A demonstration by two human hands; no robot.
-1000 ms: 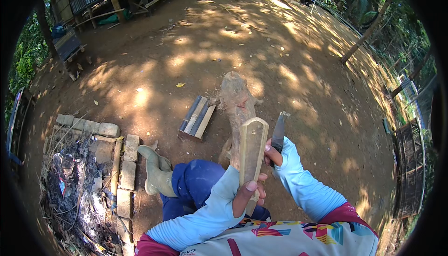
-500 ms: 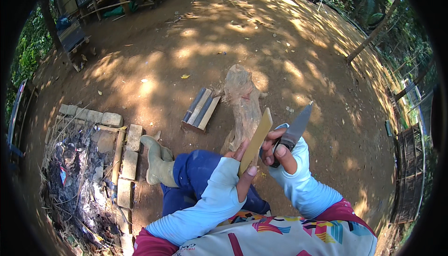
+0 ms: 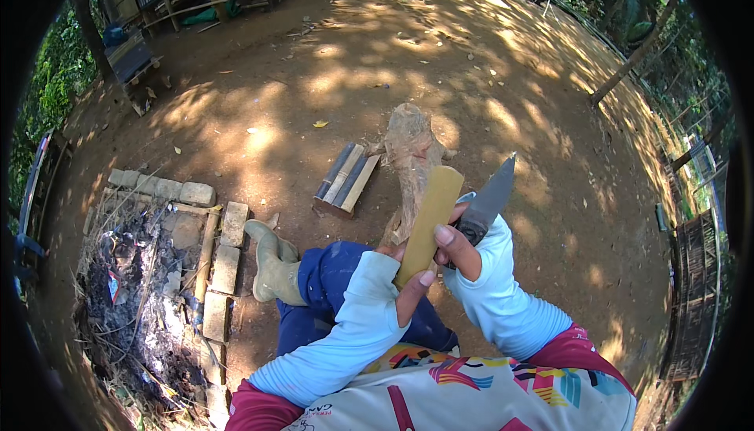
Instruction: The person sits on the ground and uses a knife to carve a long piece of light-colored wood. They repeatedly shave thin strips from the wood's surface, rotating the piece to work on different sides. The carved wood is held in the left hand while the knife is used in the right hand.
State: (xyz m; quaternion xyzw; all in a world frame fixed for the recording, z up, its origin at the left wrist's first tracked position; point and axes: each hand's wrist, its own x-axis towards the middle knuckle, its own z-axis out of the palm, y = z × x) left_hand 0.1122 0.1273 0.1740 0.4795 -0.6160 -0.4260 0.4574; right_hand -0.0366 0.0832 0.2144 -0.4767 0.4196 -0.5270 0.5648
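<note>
1. Left hand (image 3: 415, 280): closed on lower end of bamboo slat (image 3: 428, 223); slat's long axis runs up and slightly right, away from body.
2. Wood stump (image 3: 408, 164): behind slat, partly hidden by it.
3. Right hand (image 3: 458, 246): thumb on slat's right edge, fingers wrapped round knife (image 3: 488, 198); blade points up-right, just beside slat. Handle hidden in fist; blade-to-slat contact unclear.
</note>
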